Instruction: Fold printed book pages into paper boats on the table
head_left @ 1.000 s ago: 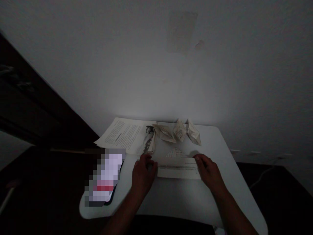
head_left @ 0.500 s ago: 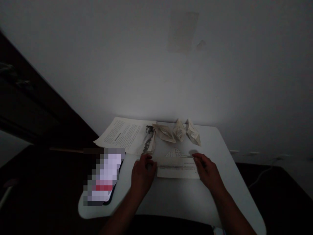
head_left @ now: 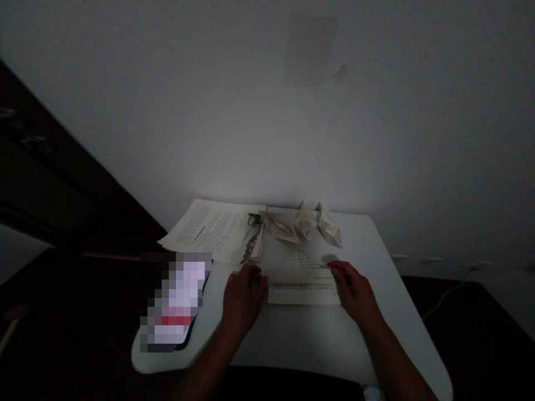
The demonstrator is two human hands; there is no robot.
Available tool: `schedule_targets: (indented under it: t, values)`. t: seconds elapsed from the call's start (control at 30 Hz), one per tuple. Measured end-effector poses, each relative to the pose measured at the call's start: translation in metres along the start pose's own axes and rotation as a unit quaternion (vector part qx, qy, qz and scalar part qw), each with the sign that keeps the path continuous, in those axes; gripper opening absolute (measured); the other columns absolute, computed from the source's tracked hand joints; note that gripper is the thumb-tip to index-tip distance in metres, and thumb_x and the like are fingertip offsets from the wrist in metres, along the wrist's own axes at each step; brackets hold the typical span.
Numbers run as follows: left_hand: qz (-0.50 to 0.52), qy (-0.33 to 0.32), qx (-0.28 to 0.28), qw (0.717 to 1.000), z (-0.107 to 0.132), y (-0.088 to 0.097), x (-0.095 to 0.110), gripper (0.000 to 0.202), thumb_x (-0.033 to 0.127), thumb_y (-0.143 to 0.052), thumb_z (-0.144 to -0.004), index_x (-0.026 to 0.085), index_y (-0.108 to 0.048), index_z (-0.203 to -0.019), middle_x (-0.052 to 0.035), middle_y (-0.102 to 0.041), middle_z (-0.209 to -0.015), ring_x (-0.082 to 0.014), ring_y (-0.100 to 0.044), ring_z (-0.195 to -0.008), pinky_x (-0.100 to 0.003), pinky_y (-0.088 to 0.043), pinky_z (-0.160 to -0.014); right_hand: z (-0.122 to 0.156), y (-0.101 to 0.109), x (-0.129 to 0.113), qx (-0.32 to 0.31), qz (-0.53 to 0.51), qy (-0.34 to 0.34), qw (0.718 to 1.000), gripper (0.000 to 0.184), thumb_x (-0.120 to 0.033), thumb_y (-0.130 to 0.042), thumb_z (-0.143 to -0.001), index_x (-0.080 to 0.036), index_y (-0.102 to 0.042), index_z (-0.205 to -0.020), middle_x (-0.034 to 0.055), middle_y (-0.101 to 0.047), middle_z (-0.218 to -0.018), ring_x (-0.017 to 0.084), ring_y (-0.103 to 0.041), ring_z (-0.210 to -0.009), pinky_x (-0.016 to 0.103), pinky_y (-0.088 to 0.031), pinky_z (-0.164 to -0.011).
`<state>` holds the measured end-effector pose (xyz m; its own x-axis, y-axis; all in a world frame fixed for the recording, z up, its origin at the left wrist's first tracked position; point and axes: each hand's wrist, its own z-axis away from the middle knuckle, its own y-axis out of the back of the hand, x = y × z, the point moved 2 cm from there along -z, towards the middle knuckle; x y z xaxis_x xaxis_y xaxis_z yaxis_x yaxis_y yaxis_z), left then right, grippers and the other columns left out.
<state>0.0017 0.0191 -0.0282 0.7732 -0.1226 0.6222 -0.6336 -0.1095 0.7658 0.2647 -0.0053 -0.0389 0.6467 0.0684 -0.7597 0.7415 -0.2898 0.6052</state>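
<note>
In the head view, a printed sheet of paper (head_left: pixel 303 292) lies folded on the table in front of me. Its lower part is a wide flat strip, and a small triangular peak (head_left: pixel 299 259) rises behind it. My left hand (head_left: pixel 244 295) is at the strip's left end, with curled fingers and the thumb against the edge. At the right end, the thumb and fingers of my right hand (head_left: pixel 353 287) pinch the upper corner. Behind the sheet stand three folded paper boats: a wide one (head_left: pixel 281 227), a middle one (head_left: pixel 306 223) and a right one (head_left: pixel 329 227).
An open printed booklet (head_left: pixel 209 231) lies at the table's back left. A phone with a lit, blurred screen (head_left: pixel 179 301) rests near the left edge. The white table (head_left: pixel 292 340) stands against a grey wall (head_left: pixel 234 111). A pale cable (head_left: pixel 445 298) runs beyond the right side.
The view has shifted very slightly. The paper's peak shows a little more upright and even, while both hands keep their places at its ends.
</note>
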Motion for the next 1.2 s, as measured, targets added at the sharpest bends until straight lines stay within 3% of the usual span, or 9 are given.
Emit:
schedule_targets:
  t: [0.13, 0.23, 0.37, 0.47, 0.67, 0.9, 1.2]
  values:
    - [0.014, -0.024, 0.005, 1.000, 0.0008, 0.0016, 0.0023, 0.027, 0.035, -0.051, -0.080, 0.018, -0.055, -0.101, -0.0044, -0.065, -0.087, -0.0198, -0.059, -0.079, -0.035, -0.045, -0.076, 0.0020, -0.0005, -0.0023, -0.002, -0.031, -0.026, 0.999, 0.030, -0.041, -0.042, -0.087, -0.020, -0.059, -0.099, 0.0018, -0.062, -0.067, 0.015, -0.054, -0.053, 0.024, -0.043, -0.048]
    - [0.045, -0.039, -0.026, 0.998, 0.0011, 0.0043, 0.0027, 0.038, 0.038, -0.051, -0.080, 0.018, -0.052, -0.113, -0.0055, -0.064, -0.094, -0.0192, -0.058, -0.084, -0.034, -0.046, -0.078, 0.0029, -0.0020, -0.0045, 0.001, -0.050, -0.044, 0.998, 0.030, -0.042, -0.043, -0.087, -0.019, -0.059, -0.099, -0.0001, -0.058, -0.063, 0.013, -0.051, -0.051, 0.023, -0.041, -0.047]
    - [0.058, -0.050, -0.087, 0.993, 0.0000, 0.0057, 0.0003, 0.044, 0.039, -0.048, -0.083, 0.021, -0.048, -0.123, -0.0023, -0.061, -0.079, -0.0184, -0.057, -0.079, -0.033, -0.046, -0.075, 0.0036, -0.0040, -0.0072, -0.002, -0.076, -0.047, 0.996, 0.031, -0.043, -0.043, -0.086, -0.018, -0.059, -0.098, 0.0017, -0.061, -0.068, 0.014, -0.054, -0.056, 0.023, -0.042, -0.049]
    - [0.082, -0.029, -0.099, 0.991, -0.0013, 0.0040, -0.0028, 0.041, 0.037, -0.046, -0.084, 0.021, -0.049, -0.122, 0.0003, -0.057, -0.069, -0.0173, -0.056, -0.074, -0.032, -0.046, -0.073, 0.0036, -0.0041, -0.0083, -0.005, -0.071, -0.045, 0.996, 0.032, -0.043, -0.044, -0.086, -0.018, -0.059, -0.098, 0.0017, -0.061, -0.067, 0.014, -0.053, -0.054, 0.023, -0.042, -0.049]
    - [0.095, -0.012, -0.070, 0.993, -0.0014, 0.0015, -0.0023, 0.034, 0.034, -0.045, -0.084, 0.021, -0.055, -0.115, -0.0018, -0.060, -0.079, -0.0167, -0.058, -0.078, -0.031, -0.046, -0.074, 0.0034, -0.0040, -0.0064, -0.015, -0.070, -0.045, 0.996, 0.032, -0.043, -0.043, -0.086, -0.018, -0.058, -0.100, 0.0026, -0.062, -0.070, 0.014, -0.055, -0.056, 0.023, -0.043, -0.049]
    - [0.069, -0.028, -0.056, 0.996, -0.0014, 0.0022, 0.0004, 0.034, 0.033, -0.044, -0.084, 0.020, -0.055, -0.114, -0.0012, -0.059, -0.075, -0.0165, -0.057, -0.074, -0.030, -0.046, -0.071, 0.0027, -0.0048, -0.0049, -0.018, -0.052, -0.033, 0.998, 0.030, -0.041, -0.043, -0.087, -0.019, -0.058, -0.101, 0.0030, -0.063, -0.074, 0.014, -0.056, -0.059, 0.022, -0.042, -0.049]
    - [0.056, -0.039, -0.048, 0.997, -0.0006, -0.0001, -0.0022, 0.033, 0.034, -0.043, -0.085, 0.021, -0.055, -0.114, -0.0007, -0.059, -0.075, -0.0161, -0.057, -0.072, -0.030, -0.046, -0.069, 0.0030, -0.0046, -0.0068, -0.021, -0.054, -0.040, 0.998, 0.029, -0.040, -0.043, -0.087, -0.019, -0.058, -0.101, 0.0007, -0.060, -0.066, 0.013, -0.051, -0.053, 0.022, -0.039, -0.046]
